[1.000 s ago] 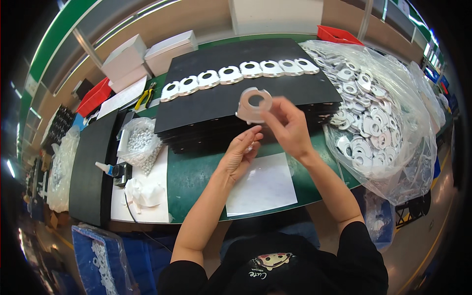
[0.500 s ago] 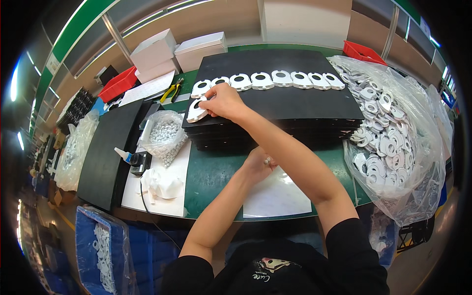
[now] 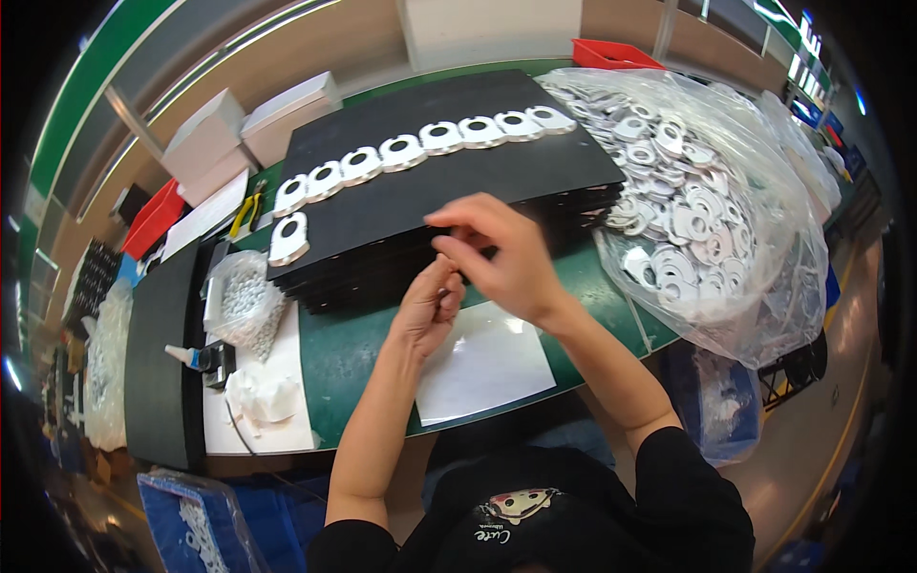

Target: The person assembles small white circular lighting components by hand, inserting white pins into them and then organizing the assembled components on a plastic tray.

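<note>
Head view, looking straight down: both hands meet just in front of the stack of black sheets [image 3: 449, 181]. The right hand [image 3: 506, 258] has its fingers pinched together at the tips, and the left hand [image 3: 430, 306] is curled up right against it at about 7 o'clock. Something small may be pinched between them, but it's hidden, so I can't tell what, if anything, they grip.

The black stack sits at 12 o'clock from the hands, on the green worktop [image 3: 353, 353]. Along its far edge runs a row of white ring-shaped pieces [image 3: 420, 148], with one more white piece [image 3: 288, 239] lying alone at the stack's left corner, well apart from the hands at roughly 10 o'clock.

Right under the hands, toward 6 o'clock, lies a white sheet of paper [image 3: 487, 358]. At 3 o'clock there's a big clear plastic bag [image 3: 707, 201] stuffed with the same white pieces, bulging over the worktop edge. At 9 o'clock sits a smaller clear bag of tiny white parts [image 3: 244, 301], with a small glue bottle [image 3: 191, 356] beside it. Further back at 11 o'clock: white boxes [image 3: 239, 129] and a red bin [image 3: 151, 218].
</note>
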The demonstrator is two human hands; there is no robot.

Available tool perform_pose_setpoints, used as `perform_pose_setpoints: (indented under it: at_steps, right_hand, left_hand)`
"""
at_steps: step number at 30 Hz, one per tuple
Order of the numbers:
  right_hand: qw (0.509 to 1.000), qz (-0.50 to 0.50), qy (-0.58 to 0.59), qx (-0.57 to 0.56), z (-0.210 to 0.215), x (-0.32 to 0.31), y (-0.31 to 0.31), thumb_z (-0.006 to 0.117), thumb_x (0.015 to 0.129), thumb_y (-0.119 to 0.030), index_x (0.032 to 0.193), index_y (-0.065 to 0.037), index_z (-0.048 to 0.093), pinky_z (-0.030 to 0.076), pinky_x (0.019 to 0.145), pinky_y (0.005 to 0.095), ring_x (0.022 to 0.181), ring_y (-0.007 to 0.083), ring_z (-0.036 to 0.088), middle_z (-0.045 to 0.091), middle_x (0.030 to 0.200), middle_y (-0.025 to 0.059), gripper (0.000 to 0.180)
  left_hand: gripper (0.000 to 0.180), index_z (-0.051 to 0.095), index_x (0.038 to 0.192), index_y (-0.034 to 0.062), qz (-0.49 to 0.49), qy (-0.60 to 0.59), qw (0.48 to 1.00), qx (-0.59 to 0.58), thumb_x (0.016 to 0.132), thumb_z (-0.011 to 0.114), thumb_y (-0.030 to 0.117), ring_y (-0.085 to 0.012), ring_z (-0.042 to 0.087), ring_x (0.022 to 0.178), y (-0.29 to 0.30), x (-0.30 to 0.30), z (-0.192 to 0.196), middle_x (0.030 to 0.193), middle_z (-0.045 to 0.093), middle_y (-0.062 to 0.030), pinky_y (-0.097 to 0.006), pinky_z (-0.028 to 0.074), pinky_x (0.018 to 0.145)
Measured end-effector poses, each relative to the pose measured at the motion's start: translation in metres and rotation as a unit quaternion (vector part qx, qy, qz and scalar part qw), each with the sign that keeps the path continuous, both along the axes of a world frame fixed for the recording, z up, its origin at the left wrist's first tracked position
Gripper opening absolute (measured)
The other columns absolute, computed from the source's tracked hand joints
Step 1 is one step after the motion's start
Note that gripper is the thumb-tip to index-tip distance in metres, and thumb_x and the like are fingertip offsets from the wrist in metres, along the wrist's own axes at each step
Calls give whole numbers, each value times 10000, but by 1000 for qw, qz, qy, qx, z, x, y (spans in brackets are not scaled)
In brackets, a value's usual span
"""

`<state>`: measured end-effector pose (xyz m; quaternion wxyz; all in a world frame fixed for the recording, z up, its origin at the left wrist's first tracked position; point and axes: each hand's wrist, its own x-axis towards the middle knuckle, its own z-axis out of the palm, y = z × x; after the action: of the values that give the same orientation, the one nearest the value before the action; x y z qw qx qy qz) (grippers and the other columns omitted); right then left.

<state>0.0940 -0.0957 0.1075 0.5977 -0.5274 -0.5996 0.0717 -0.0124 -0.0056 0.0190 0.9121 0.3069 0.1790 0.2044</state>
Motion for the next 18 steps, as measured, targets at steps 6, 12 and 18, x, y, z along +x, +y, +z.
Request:
perform_pose_setpoints:
  at_steps: [6,12,18]
  right_hand:
    - [944,-278,-115,-135,-35,111,-114,645,776,-23,942,-44,650,447,583,239,662,141,560,606,820,71,168]
    - [801,-383,-306,-344,-38,171,-181,776,643,-225,917,-32,659,442,795,360,918,271,518,555,933,110,355]
    - [823,-314,-316,-353,-43,198,-181,817,573,-269,978,-19,601,415,861,373,1005,277,471,535,1009,116,523]
  left_hand:
    - [280,573,1076,39,-17,-42,999,-13,884,601,241,-49,381,583,-16,21,-2,709,469,27,-148,258,432]
    - [265,562,1120,46,-4,-29,1000,-9,860,603,78,-57,379,626,-26,29,4,859,541,-19,-149,282,465]
    - [245,588,1085,50,-24,-54,998,5,842,621,45,-60,430,653,-18,27,-10,941,609,-44,-148,299,467]
